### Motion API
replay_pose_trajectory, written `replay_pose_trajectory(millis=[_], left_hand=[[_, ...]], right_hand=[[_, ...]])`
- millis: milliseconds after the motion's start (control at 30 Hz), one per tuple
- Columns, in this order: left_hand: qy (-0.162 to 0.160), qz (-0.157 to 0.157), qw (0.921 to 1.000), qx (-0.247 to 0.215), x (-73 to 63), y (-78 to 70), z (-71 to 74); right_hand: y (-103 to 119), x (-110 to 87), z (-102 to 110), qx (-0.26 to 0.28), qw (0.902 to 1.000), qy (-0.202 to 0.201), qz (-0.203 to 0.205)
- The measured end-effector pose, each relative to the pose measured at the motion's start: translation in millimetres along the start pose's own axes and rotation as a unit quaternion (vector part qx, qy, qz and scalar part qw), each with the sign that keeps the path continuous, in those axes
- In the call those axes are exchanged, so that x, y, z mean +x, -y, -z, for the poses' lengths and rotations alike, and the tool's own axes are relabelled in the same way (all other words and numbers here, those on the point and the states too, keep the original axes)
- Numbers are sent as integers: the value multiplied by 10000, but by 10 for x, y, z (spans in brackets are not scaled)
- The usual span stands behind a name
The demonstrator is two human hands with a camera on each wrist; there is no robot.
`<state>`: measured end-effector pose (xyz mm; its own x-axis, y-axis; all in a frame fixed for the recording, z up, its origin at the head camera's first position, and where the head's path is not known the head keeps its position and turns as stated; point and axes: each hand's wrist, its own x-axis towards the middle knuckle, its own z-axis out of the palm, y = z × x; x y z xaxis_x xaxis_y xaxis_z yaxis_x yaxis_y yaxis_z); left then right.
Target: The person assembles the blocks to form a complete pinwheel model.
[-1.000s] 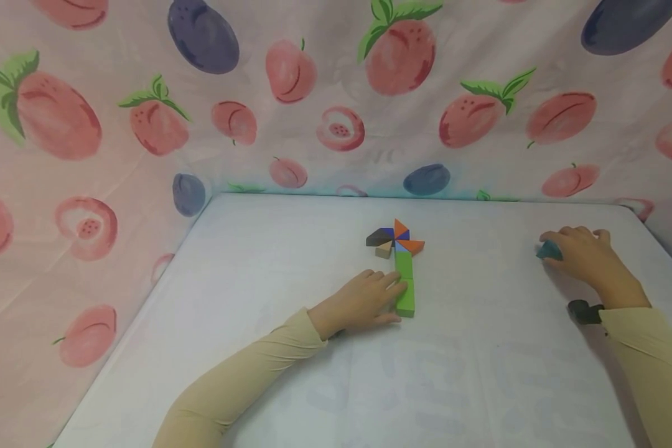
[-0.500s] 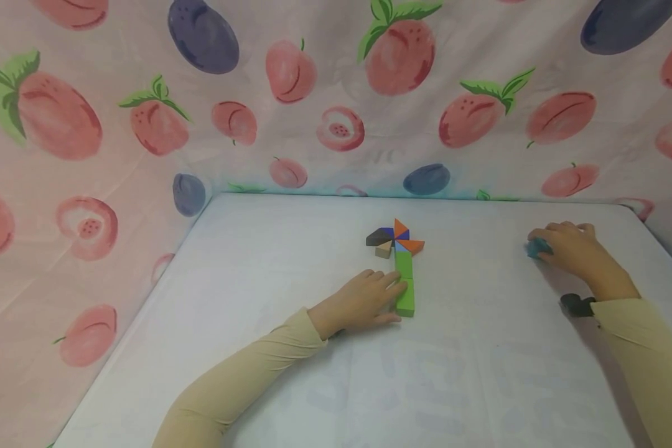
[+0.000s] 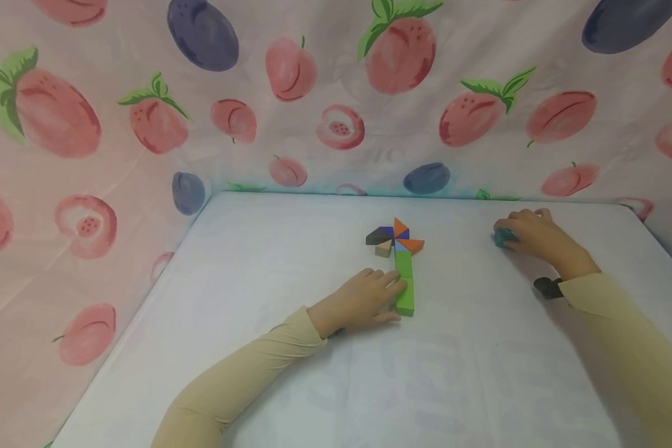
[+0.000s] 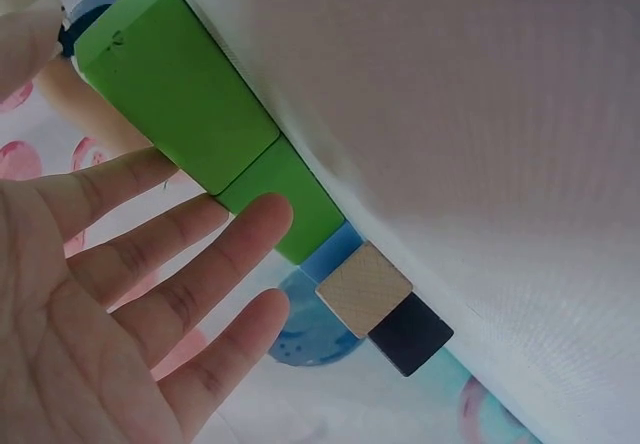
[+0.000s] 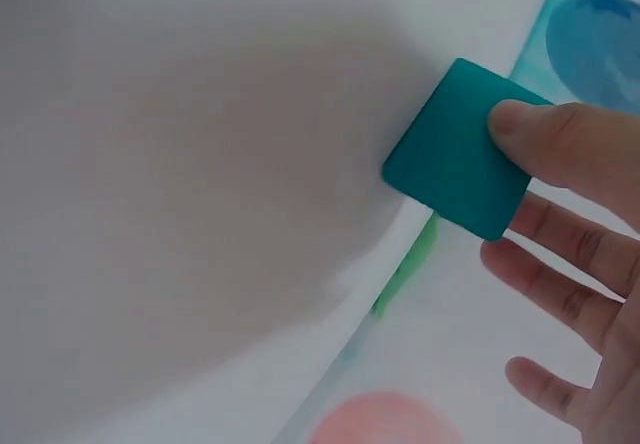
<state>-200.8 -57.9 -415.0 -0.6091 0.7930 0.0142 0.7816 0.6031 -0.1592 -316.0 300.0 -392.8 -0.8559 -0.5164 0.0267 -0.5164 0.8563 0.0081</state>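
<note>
Two green blocks [image 3: 404,264] lie end to end on the white table, forming a stem below a pinwheel of small pieces. My left hand [image 3: 361,300] rests beside the stem with fingers extended, fingertips at the green blocks' edge; in the left wrist view its fingers [image 4: 240,244] are spread. The pinwheel has orange triangles [image 3: 412,245], a dark block [image 3: 378,236], a natural wood block [image 4: 365,289], and blue pieces [image 4: 332,252]. To the right, my right hand [image 3: 540,236] pinches a teal block [image 5: 460,149] between thumb and fingers, the other fingers loosely spread.
A white cloth [image 3: 246,261] covers the table. Fruit-printed fabric [image 3: 341,74] rises along its back and left side. A black wrist camera [image 3: 547,287] sits under the right wrist.
My right hand has moved left and slightly toward the back of the table, carrying the teal block. The left hand and the arranged blocks have stayed in place.
</note>
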Motion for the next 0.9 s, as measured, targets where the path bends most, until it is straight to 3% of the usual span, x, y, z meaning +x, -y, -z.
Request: replay_pose_trajectory(millis=[533, 900], left_hand=[[-41, 11, 10000, 78, -9, 10, -6], [28, 48, 10000, 19, -17, 10, -9]], right_hand=[[424, 733, -26, -234, 9911, -212, 1293], [742, 1155, 7, -186, 9881, 283, 1497]])
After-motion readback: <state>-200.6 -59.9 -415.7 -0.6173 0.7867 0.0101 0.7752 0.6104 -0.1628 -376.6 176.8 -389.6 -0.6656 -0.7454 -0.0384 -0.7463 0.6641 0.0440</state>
